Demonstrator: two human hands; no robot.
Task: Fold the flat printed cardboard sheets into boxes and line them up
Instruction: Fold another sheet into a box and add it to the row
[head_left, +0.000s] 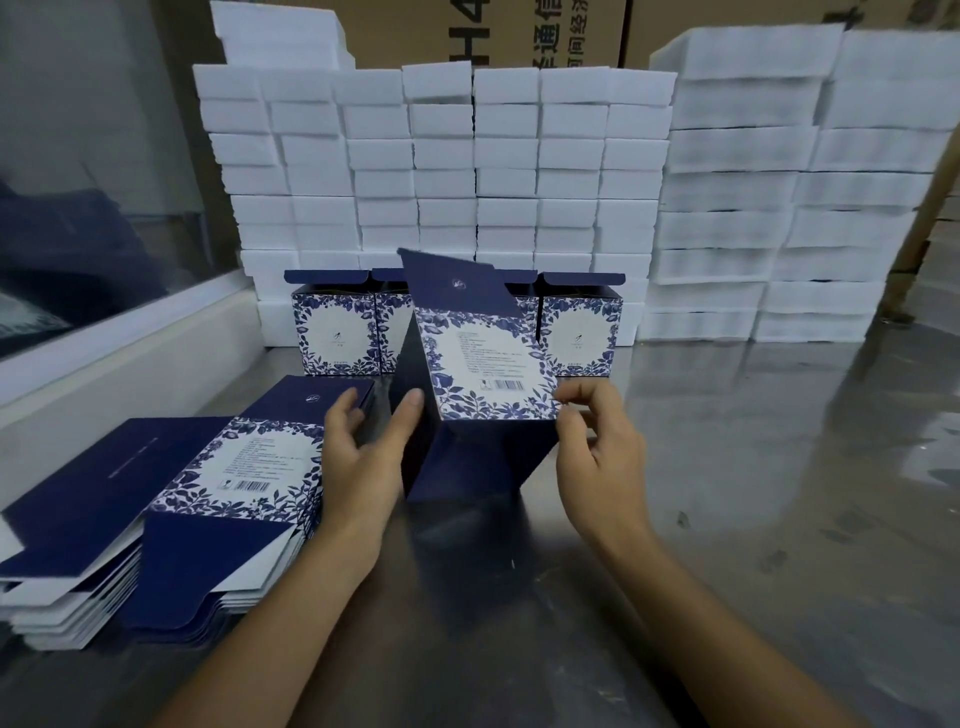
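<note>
Both hands grip the light, stiff, half-erected box (483, 364), left hand (363, 452) and right hand (597, 441) fingers pinching its lower edges, best held along creases.

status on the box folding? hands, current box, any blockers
Left hand and right hand both grip the half-opened box, bottom flaps unfolded. Finished boxes lined up behind, flat stack at left. Nothing in the way.

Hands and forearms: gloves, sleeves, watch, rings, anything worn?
Nothing worn that shows. The left hand and right hand are bare, without gloves, rings or wristbands. Both forearms are uncovered down to the bottom edge of the picture, so no sleeve shows.
</note>
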